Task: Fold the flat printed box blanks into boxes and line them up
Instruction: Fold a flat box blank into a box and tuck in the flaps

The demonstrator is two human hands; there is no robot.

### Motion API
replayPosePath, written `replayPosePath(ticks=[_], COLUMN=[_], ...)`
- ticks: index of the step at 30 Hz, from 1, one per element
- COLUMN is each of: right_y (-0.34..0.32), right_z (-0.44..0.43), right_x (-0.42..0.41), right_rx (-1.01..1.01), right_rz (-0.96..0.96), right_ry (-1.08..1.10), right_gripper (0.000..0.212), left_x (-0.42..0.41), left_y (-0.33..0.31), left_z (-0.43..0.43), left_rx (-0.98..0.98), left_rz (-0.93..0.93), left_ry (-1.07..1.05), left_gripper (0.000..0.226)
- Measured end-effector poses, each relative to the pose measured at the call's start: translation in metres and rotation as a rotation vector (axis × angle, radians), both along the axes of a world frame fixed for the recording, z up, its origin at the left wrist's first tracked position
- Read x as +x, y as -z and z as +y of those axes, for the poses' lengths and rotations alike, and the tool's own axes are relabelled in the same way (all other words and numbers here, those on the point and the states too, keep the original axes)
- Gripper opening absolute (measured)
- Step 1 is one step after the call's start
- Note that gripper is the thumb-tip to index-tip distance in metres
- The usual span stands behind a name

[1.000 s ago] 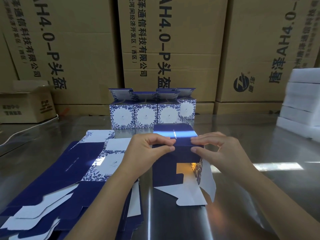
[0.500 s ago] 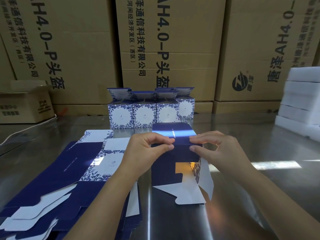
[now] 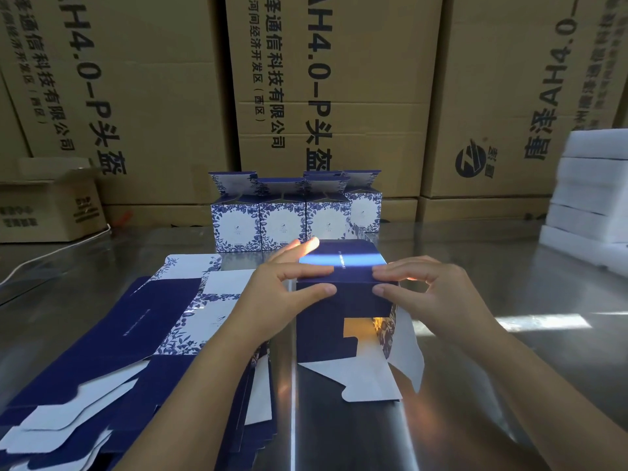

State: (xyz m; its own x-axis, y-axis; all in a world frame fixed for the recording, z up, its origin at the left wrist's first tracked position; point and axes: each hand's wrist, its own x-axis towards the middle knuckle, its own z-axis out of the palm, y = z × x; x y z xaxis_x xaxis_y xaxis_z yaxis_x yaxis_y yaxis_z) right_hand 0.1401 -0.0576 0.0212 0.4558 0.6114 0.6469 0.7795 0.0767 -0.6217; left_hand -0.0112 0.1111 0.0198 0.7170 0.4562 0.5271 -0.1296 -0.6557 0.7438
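The half-folded box (image 3: 343,263) sits on the steel table (image 3: 509,368) in the middle of the scene, just right of the pile of flat blanks (image 3: 136,334) and near of the row it is meant to join. Both hands hold it along its near top edge. The left hand (image 3: 282,294) lays its fingers over the top panel with the thumb pressed on the near face; the right hand (image 3: 435,294) mirrors it, so the edge is pinched between thumb and fingers on each side. This paired hold looks meant to sharpen the crease and keep the sleeve square while it takes shape.

At the near end the white flaps (image 3: 367,382) lie open on the table, one splaying to the right, and light shows through the gap behind them — that end is not yet closed, and tucking it is probably the step to come.

Far behind, four finished boxes (image 3: 295,222) stand side by side, lids up, against the big cartons (image 3: 339,96) — a straight backstop for the line.
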Motion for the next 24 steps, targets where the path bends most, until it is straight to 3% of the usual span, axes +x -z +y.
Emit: replayPosePath(ticks=[4,24], right_y=[0.0003,0.0011], right_z=[0.0002,0.0002], right_x=[0.0002,0.0018], right_rx=[0.003,0.018], right_rz=[-0.019,-0.054], right_ry=[-0.007,-0.017], right_gripper=[0.024,0.024], left_x=[0.0023,0.0011], left_y=[0.0040,0.0058], left_z=[0.0000,0.0066], left_rx=[-0.117,-0.265], left_rz=[-0.017,-0.028], left_ry=[0.063,0.150], left_gripper=[0.020,0.026])
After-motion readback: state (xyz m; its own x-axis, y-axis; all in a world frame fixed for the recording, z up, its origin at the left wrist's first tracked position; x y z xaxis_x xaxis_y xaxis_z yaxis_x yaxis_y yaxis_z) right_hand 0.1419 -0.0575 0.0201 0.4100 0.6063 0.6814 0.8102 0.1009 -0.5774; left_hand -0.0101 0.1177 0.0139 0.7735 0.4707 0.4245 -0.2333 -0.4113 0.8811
